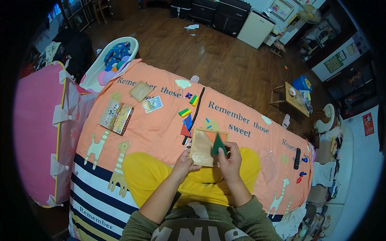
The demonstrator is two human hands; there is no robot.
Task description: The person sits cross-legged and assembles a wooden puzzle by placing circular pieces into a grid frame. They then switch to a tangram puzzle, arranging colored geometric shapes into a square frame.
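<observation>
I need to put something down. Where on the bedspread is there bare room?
Free: between the box and the yellow blocks, below the cards; also right of the blue sticks. Crowded: along the black strip, beside the wooden tray.

I saw dark words (238,118) printed over and over on the peach bed cover (161,130), and one more dark word (95,218) on its white stripe. Big pale letters (197,233) crossed the green top (140,225). The box (116,116) had print too tiny for me to read.
</observation>
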